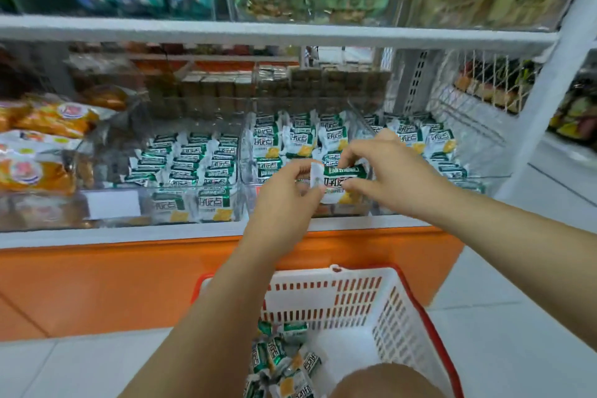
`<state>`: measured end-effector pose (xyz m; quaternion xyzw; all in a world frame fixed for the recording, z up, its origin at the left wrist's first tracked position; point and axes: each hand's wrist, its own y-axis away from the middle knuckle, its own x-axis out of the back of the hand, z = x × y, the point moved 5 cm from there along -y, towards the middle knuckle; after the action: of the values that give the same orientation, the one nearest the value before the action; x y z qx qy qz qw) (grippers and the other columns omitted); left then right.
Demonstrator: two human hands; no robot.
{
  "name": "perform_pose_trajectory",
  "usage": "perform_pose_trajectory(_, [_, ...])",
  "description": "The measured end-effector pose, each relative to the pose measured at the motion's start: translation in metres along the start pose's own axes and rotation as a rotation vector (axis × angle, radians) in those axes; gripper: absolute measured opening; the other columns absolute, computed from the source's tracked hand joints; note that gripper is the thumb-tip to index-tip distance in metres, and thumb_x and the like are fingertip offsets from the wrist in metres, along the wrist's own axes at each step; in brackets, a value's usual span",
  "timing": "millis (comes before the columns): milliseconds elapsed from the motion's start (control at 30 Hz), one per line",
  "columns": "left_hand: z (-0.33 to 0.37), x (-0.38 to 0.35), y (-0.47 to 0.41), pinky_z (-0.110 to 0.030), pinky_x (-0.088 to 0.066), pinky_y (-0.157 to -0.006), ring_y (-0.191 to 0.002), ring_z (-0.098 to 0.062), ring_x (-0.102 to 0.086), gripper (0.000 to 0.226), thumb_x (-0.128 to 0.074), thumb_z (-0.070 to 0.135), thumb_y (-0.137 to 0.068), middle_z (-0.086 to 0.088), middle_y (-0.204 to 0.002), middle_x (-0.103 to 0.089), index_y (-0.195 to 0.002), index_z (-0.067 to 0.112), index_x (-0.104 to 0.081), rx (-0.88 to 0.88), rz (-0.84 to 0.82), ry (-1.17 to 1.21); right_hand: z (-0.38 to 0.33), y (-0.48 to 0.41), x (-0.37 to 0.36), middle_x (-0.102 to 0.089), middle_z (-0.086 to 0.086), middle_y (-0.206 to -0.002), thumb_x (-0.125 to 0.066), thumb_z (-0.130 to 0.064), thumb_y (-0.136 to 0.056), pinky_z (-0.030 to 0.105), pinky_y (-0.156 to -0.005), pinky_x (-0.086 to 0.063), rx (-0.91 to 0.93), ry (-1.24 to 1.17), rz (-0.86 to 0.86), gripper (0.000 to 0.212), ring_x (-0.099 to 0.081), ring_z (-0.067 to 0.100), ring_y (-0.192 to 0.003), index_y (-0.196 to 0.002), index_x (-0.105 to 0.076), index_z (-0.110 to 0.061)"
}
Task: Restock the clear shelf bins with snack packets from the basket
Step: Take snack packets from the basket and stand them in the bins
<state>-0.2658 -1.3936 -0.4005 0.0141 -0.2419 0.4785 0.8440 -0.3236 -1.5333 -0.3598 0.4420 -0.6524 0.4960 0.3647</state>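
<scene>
I'm pinching one light, crinkly snack packet [339, 178] by its ends, left hand [287, 191] and right hand [384, 171] both closed on it.

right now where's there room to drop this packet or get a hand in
Bare: the right half of the basket floor, between the packet pile and the mesh wall. The left bin has the lowest stacks, so there looks to be room on top. Crowded: the middle bin and right bin, packed upright.
</scene>
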Motion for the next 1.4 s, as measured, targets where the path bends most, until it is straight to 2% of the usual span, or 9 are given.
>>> perform_pose_trajectory(167, [-0.029, 0.033, -0.017, -0.043, -0.034, -0.108, -0.123, -0.015, -0.044, 0.035, -0.056, 0.019, -0.094, 0.008, -0.134, -0.051, -0.127, 0.030, -0.055, -0.018, 0.276, -0.293, 0.025, -0.058, -0.007, -0.058, 0.007, -0.108, -0.064, -0.034, -0.088, 0.030, -0.068, -0.036, -0.092, 0.303, 0.068, 0.035, -0.046, 0.026, -0.102, -0.123, -0.059, -0.032])
perform_pose_trajectory(367, [-0.060, 0.049, -0.044, -0.043, -0.025, -0.110, -0.126, -0.020, -0.039, 0.036, -0.057, 0.017, -0.091, 0.004, -0.134, -0.046, -0.125, 0.027, -0.057, 0.015, 0.374, -0.437, 0.054, -0.129, -0.044, -0.064, 0.010, -0.117, -0.060, -0.024, -0.093, 0.040, -0.086, -0.040, -0.098, 0.555, -0.016, 0.034, -0.050, 0.031, -0.111, -0.127, -0.058, -0.022])
perform_pose_trajectory(533, [-0.065, 0.044, -0.053, -0.054, -0.030, -0.105, -0.115, -0.027, -0.047, 0.034, -0.063, 0.011, -0.085, -0.002, -0.128, -0.050, -0.117, 0.023, -0.064, -0.038, 0.413, -0.439, 0.079, -0.162, -0.069, -0.063, 0.004, -0.085, -0.054, -0.013, -0.091, 0.040, -0.101, -0.026, -0.231, 0.792, -0.098, 0.024, -0.058, 0.025, -0.099, -0.112, -0.061, -0.021])
perform_pose_trajectory(600, [-0.069, 0.041, -0.053, -0.057, -0.028, -0.107, -0.114, -0.026, -0.048, 0.034, -0.065, 0.011, -0.083, -0.002, -0.129, -0.049, -0.115, 0.024, -0.065, -0.039, 0.411, -0.443, 0.082, -0.166, -0.072, -0.063, 0.009, -0.101, -0.054, -0.015, -0.090, 0.043, -0.107, -0.023, -0.250, 0.854, -0.139, 0.026, -0.050, 0.027, -0.114, -0.116, -0.058, -0.018])
perform_pose_trajectory(667, [-0.072, 0.040, -0.053, -0.060, -0.028, -0.105, -0.113, -0.028, -0.050, 0.035, -0.068, 0.009, -0.081, -0.003, -0.129, -0.050, -0.112, 0.024, -0.067, -0.064, 0.416, -0.435, 0.078, -0.170, -0.072, -0.057, 0.011, -0.121, -0.056, -0.015, -0.089, 0.043, -0.102, -0.030, -0.223, 0.859, -0.072, 0.035, -0.046, 0.030, -0.119, -0.124, -0.052, -0.016])
perform_pose_trajectory(800, [-0.073, 0.039, -0.054, -0.062, -0.031, -0.104, -0.111, -0.029, -0.053, 0.035, -0.071, 0.008, -0.078, -0.005, -0.126, -0.052, -0.109, 0.023, -0.068, -0.082, 0.435, -0.456, 0.077, -0.168, -0.095, -0.042, 0.015, -0.129, -0.051, 0.004, -0.088, 0.038, -0.061, -0.042, -0.153, 0.520, -0.028, 0.047, -0.054, 0.035, -0.092, -0.132, -0.042, -0.009])
perform_pose_trajectory(1000, [-0.071, 0.035, -0.053, -0.056, -0.028, -0.108, -0.118, -0.027, -0.047, 0.033, -0.068, 0.011, -0.082, -0.004, -0.131, -0.048, -0.112, 0.025, -0.067, -0.050, 0.431, -0.486, 0.091, -0.160, -0.109, -0.042, 0.009, -0.122, -0.055, 0.005, -0.086, 0.037, -0.058, -0.044, -0.118, 0.528, -0.107, 0.025, -0.052, 0.030, -0.076, -0.106, -0.064, -0.006])
perform_pose_trajectory(1267, [-0.071, 0.034, -0.053, -0.048, -0.022, -0.113, -0.121, -0.025, -0.045, 0.031, -0.066, 0.015, -0.085, -0.002, -0.134, -0.045, -0.114, 0.025, -0.066, -0.031, 0.415, -0.501, 0.085, -0.155, -0.104, -0.027, 0.009, -0.148, -0.050, 0.015, -0.080, 0.026, -0.042, -0.025, -0.107, 0.605, -0.240, 0.048, -0.052, 0.026, -0.072, -0.120, -0.064, -0.008])
perform_pose_trajectory(1400, [-0.072, 0.034, -0.053, -0.050, -0.022, -0.113, -0.120, -0.026, -0.047, 0.030, -0.067, 0.014, -0.084, -0.003, -0.135, -0.044, -0.113, 0.025, -0.066, -0.044, 0.411, -0.500, 0.089, -0.158, -0.106, -0.017, 0.004, -0.157, -0.048, 0.018, -0.079, 0.026, -0.055, -0.037, -0.128, 0.584, -0.222, 0.057, -0.059, 0.031, -0.107, -0.126, -0.061, -0.013])
